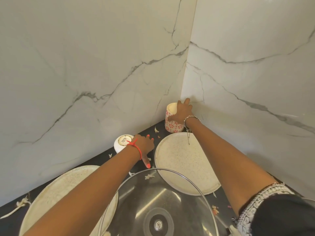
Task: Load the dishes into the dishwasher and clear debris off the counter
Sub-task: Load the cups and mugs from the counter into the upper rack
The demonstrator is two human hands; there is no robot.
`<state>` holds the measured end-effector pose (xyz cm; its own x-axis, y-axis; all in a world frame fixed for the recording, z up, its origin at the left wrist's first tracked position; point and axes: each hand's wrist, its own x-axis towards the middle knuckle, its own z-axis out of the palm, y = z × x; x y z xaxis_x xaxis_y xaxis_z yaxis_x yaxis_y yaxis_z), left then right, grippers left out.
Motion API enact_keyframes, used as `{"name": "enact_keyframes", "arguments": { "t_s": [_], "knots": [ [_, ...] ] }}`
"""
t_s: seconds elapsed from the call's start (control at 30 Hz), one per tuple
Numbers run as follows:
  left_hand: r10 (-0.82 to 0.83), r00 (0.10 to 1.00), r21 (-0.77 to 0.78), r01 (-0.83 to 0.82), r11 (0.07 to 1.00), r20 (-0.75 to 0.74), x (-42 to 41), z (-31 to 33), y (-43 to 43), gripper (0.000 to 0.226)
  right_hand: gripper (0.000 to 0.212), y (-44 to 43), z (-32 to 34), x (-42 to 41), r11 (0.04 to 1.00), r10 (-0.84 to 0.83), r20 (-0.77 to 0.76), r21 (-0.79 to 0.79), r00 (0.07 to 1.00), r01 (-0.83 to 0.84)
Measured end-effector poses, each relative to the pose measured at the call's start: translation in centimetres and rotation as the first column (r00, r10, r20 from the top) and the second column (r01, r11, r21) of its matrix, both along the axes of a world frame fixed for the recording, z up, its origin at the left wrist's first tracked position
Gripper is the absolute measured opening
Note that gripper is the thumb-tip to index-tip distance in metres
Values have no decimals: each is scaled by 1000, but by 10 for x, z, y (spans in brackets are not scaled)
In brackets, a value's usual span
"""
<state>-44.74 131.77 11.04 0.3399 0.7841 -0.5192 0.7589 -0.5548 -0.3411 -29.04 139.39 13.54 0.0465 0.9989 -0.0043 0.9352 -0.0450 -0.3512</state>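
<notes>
A cream cup with a red flower pattern (172,124) stands in the counter's back corner, and my right hand (181,111) grips it from the right side. An upturned white bowl (121,143) sits near the left wall. My left hand (144,147) lies flat on the dark counter (105,161) just right of that bowl, thumb pointing toward me. A speckled cream plate (184,165) lies below the cup. A second speckled plate (61,193) lies at lower left, partly under my left forearm. A glass lid (153,184) sits over a steel pan at bottom centre.
Marble walls (85,74) meet in a corner right behind the cup. Pale food scraps (150,176) are scattered on the counter between the dishes; a longer strip (18,206) lies at the far left, and small bits (215,208) lie at lower right.
</notes>
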Motion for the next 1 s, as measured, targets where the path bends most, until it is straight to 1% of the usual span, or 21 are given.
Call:
{"name": "enact_keyframes", "arguments": {
  "t_s": [0.07, 0.13, 0.2, 0.27, 0.47, 0.6, 0.77, 0.9, 1.0],
  "knots": [
    [-2, 1000, 29, 2, 1000, 15, -2, -2, -1, 106, 81, -4, 3, 1, 1000, 6, -50, 23, 999, -4],
    [-6, 999, 73, 4, 997, 31, -5, -3, -2, 105, 82, -11, 9, 1, 997, 22, -82, 80, 996, -15],
    [-3, 998, 111, -4, 994, 64, -9, -5, -4, 101, 83, -18, 18, 3, 991, 45, -100, 133, 994, -31],
    [17, 992, 141, -34, 989, 123, -13, -2, -8, 94, 83, -27, 33, 4, 987, 73, -94, 152, 993, -58],
    [45, 951, 252, -126, 960, 305, -22, 35, -29, 77, 82, -70, 81, 12, 994, 86, -83, 72, 993, -80],
    [39, 911, 298, -175, 938, 411, -28, 67, -58, 70, 81, -112, 108, 17, 995, 93, -31, 20, 995, -93],
    [28, 879, 308, -196, 931, 476, -35, 101, -111, 70, 80, -175, 139, 19, 995, 100, 25, -29, 995, -99],
    [24, 841, 306, -223, 926, 540, -38, 121, -159, 71, 76, -234, 160, 17, 994, 100, -3, -41, 995, -100],
    [-8, 800, 301, -216, 929, 600, -39, 125, -191, 75, 75, -277, 169, 14, 994, 86, -20, -61, 996, -87]
  ]
}}
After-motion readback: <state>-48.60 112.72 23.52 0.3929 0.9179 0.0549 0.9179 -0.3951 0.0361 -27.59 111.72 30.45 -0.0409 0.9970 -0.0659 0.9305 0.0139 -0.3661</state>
